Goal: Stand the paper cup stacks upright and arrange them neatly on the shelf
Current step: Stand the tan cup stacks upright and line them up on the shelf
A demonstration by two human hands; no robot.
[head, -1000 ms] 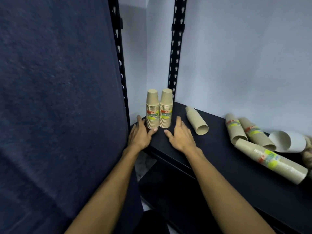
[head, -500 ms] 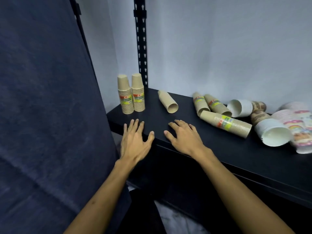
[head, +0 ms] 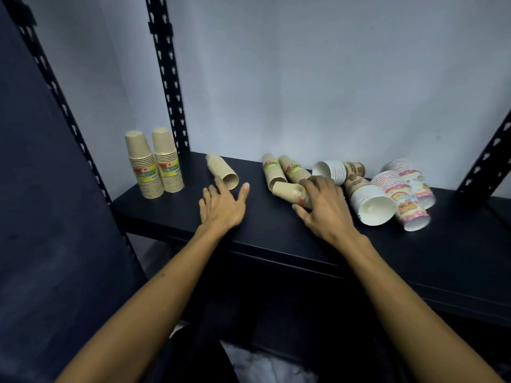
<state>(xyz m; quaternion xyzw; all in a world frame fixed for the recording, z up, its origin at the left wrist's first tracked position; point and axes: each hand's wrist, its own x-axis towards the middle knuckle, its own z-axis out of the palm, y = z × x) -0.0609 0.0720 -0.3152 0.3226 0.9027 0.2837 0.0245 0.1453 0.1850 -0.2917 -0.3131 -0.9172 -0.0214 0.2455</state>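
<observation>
Two tan cup stacks point(head: 154, 165) stand upright at the left end of the black shelf point(head: 271, 230). A plain tan stack point(head: 222, 171) lies on its side; my left hand point(head: 221, 207) is spread open just in front of its mouth, fingertips close to it. My right hand point(head: 323, 208) lies over a lying tan stack point(head: 289, 190), fingers curved across its far part. Two more labelled tan stacks point(head: 284, 170) lie behind it. White stacks point(head: 370, 201) and rainbow-printed stacks point(head: 406, 194) lie on their sides at the right.
Black perforated uprights stand at the back left point(head: 166, 73) and far right point(head: 486, 164). A dark blue panel point(head: 41, 217) fills the left side. A grey wall point(head: 304, 78) backs the shelf. A lower shelf point(head: 304, 313) sits beneath.
Both hands have left the two upright stacks and moved right along the shelf. The left hand has reached the plain lying stack, the right hand has landed on a labelled lying stack.
</observation>
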